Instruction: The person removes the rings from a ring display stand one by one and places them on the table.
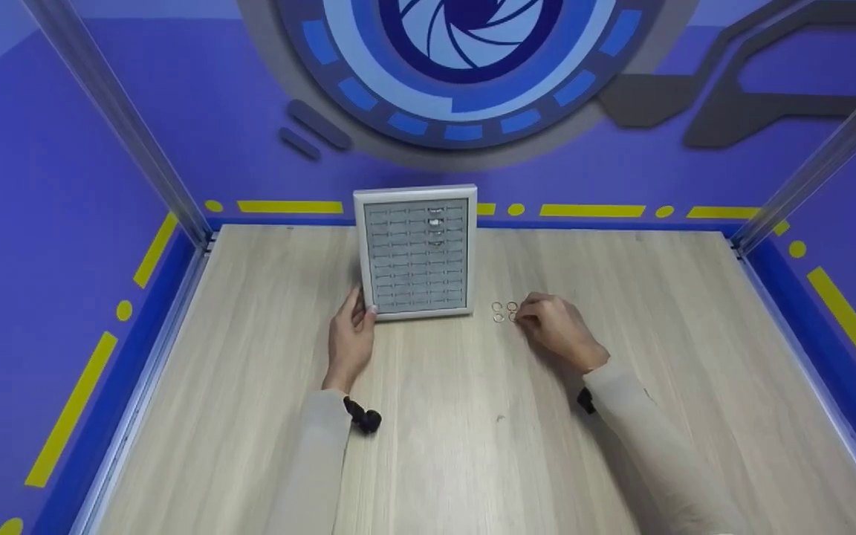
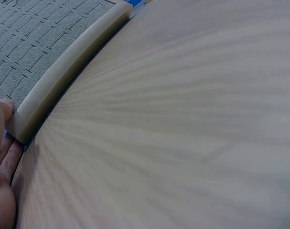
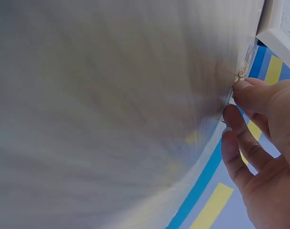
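A ring display board [image 1: 419, 260] with a white frame and grey slotted face stands tilted on the table. Several rings [image 1: 435, 223] sit in one column near its top. My left hand [image 1: 351, 338] grips the lower left corner of the board, thumb on the front and fingers behind; the left wrist view shows the thumb [image 2: 6, 109] over the frame's edge. Right of the board, several loose rings [image 1: 498, 317] lie in a small group. At this group's right side my right hand [image 1: 558, 331] pinches a ring, which its thumb and fingertips partly hide.
The light wood table [image 1: 428, 446] carries the board and the rings. A blue-purple patterned wall [image 1: 264, 171] rises close behind the board. Metal posts [image 1: 123, 126] and side panels bound the table at left and right.
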`<state>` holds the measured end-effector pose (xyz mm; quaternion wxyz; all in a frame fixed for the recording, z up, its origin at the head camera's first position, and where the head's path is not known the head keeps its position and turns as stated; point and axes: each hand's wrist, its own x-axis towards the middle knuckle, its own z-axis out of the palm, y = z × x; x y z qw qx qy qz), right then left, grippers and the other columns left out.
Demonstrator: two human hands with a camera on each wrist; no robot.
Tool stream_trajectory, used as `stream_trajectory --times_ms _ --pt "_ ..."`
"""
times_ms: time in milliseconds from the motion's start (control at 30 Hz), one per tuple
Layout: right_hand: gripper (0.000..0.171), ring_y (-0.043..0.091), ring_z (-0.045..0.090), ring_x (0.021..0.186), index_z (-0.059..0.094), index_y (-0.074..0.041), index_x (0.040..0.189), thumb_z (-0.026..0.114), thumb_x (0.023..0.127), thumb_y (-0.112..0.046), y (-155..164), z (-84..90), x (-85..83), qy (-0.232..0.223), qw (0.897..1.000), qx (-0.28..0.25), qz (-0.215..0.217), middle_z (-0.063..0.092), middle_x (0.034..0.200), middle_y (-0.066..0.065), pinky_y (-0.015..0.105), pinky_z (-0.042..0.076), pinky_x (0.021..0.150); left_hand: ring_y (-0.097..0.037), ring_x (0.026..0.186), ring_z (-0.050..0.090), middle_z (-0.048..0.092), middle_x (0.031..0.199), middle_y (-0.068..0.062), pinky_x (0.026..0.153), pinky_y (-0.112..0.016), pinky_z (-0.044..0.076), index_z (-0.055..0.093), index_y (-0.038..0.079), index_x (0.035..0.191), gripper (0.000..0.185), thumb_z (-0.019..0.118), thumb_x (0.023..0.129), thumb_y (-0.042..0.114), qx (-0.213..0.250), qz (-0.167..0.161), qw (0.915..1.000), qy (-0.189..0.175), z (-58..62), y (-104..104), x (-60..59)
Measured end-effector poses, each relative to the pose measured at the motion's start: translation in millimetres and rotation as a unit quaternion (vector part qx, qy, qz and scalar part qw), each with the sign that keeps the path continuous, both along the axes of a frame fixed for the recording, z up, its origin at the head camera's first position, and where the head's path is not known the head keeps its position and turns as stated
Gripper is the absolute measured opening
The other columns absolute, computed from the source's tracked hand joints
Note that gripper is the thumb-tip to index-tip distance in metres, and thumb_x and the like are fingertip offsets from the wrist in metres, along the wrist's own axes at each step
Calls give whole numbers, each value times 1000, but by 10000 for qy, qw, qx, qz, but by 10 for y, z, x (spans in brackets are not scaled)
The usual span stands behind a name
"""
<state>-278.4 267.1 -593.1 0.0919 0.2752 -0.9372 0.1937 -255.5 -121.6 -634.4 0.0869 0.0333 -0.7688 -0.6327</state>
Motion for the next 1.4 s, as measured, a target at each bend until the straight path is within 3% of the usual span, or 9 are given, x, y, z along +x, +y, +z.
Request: stream_trajectory --times_ms 300,500,667,900,1400 --pt "15 27 77 92 86 -8 94 76 95 3 28 -12 -26 59 9999 -126 87 78 97 7 43 68 78 -32 145 55 52 161 -19 122 -37 50 35 4 166 64 62 109 14 -98 -27 9999 3 15 1 7" --pt "14 27 76 92 85 -8 94 77 95 3 43 38 -44 -71 9997 -215 -130 77 97 7 42 68 79 -32 147 54 49 164 -18 123 -36 49 35 5 166 63 61 110 14 -122 -77 9999 25 21 3 -3" --pt "9 23 73 86 84 -6 95 79 92 1 23 105 -72 -126 9987 -435 -222 76 96 7 38 66 73 -33 147 54 48 164 -18 123 -36 49 34 5 167 63 61 110 14 -84 -88 9999 29 22 -2 -17" --pt "8 21 73 84 82 -4 96 78 92 1 -137 222 -118 -3 9946 -1018 -184 76 98 6 38 67 72 -32 145 55 50 163 -18 122 -36 50 35 4 166 63 62 109 13 -144 -34 9999 31 21 -13 -19" --pt "12 23 75 87 80 -1 108 72 99 0 -608 498 -232 499 9837 -1719 -148 77 107 10 37 66 70 -32 146 55 47 165 -17 123 -37 49 35 5 166 62 60 110 14 -208 -49 9998 22 17 -6 5"
